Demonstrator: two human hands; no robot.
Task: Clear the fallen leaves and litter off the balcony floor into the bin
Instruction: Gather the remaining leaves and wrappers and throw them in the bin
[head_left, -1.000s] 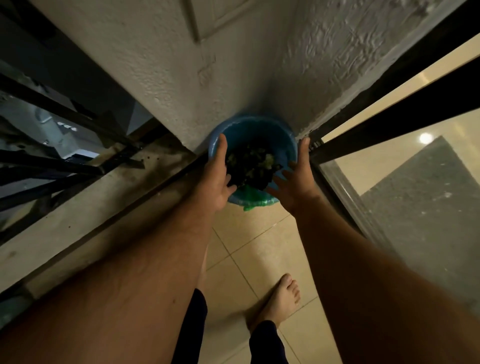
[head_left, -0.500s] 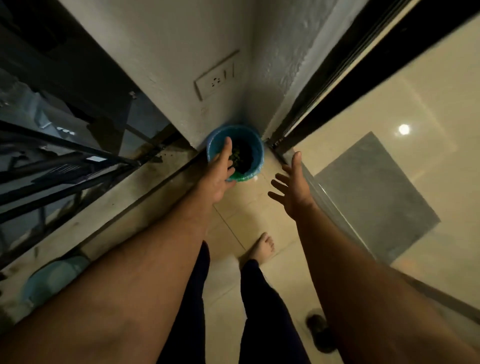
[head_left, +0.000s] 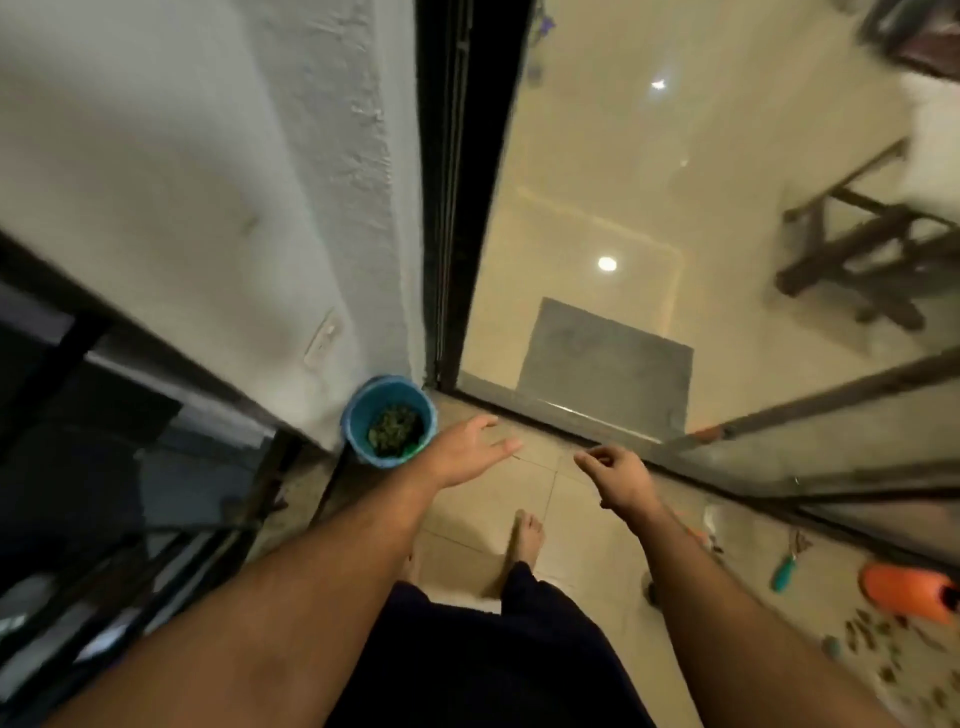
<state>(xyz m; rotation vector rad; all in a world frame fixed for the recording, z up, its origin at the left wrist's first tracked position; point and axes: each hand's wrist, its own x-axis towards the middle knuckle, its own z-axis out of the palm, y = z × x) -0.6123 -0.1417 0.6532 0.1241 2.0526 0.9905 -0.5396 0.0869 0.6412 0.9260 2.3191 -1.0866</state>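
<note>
Standing on the balcony floor (head_left: 561, 519), beige tiles, looking down. Blue bin (head_left: 388, 422) tucked in the corner left of centre, against the white wall (head_left: 208, 182) and beside the dark sliding-door frame (head_left: 447, 208). Dark green leaves (head_left: 394, 428) already piled inside the bin. Left hand (head_left: 467, 452) spread flat, fingers straight, holding nothing, just right of the bin but apart from it. Right hand (head_left: 618, 478) at centre right, fingers loosely curled; nothing visible in it, though blur makes a small scrap hard to rule out. 1 bare foot (head_left: 527, 540) visible on the tiles below the hands.

Likely between loads: 1 batch in the bin, more waiting. Fallen leaves and bits (head_left: 872, 644) scattered at the lower right of the frame, well apart from the bin, near an orange object (head_left: 904, 592) and a teal-handled tool (head_left: 782, 571); too blurred to name either more exactly.

For the next load: turn toward the lower right, crouch low, sweep the scatter into 1 heap with both hands before lifting. Cup the heap between 2 palms, fingers closed, so small flakes stay put. Work round the orange object and the tool rather than dragging them along. Carry low and release right over the bin's mouth, since the opening is narrow and dry leaves drift. Probably worth bringing the bin nearer the pile to save trips. Mind the railing (head_left: 130, 545) gaps at left, where loose bits could slip through.
</note>
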